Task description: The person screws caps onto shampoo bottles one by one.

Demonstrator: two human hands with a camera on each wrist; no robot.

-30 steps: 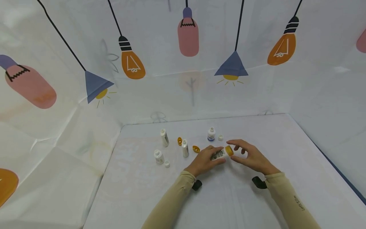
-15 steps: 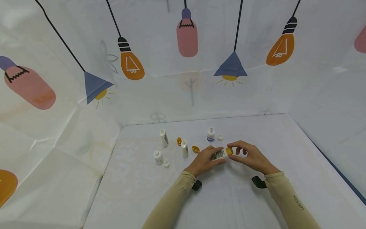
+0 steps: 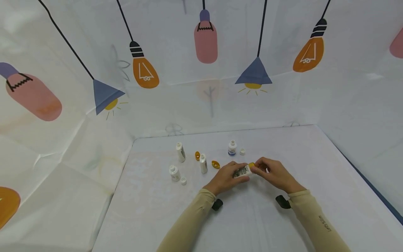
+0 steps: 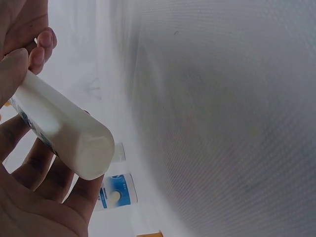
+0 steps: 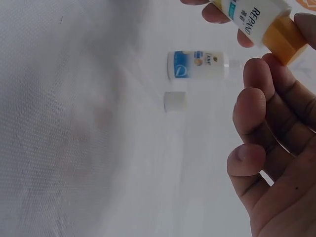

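Note:
In the head view my left hand [image 3: 224, 177] grips the body of a white bottle [image 3: 243, 171], held tilted above the table with its capped end toward the upper right. My right hand [image 3: 274, 175] pinches the orange cap [image 5: 285, 39] between thumb and index finger. The cap sits on the bottle's end in the right wrist view, beside dark lettering on the label. From the left wrist, the bottle's plain base [image 4: 94, 153] faces the camera, with my left fingers [image 4: 52, 180] beneath it. Its far end is hidden there by fingers.
Uncapped white bottles stand on the white table: one [image 3: 181, 152] at back left, one [image 3: 203, 163] nearer, another [image 3: 174, 173] at left beside a white cap [image 3: 183, 181]. A blue-labelled bottle [image 3: 232, 148] stands behind the hands by another white cap [image 3: 242, 152]. Two orange caps [image 3: 215, 164] lie between.
My right hand's fingers have closed in from around the orange cap to a pinch on it, and that hand has shifted slightly left and nearer. The left hand has barely moved.

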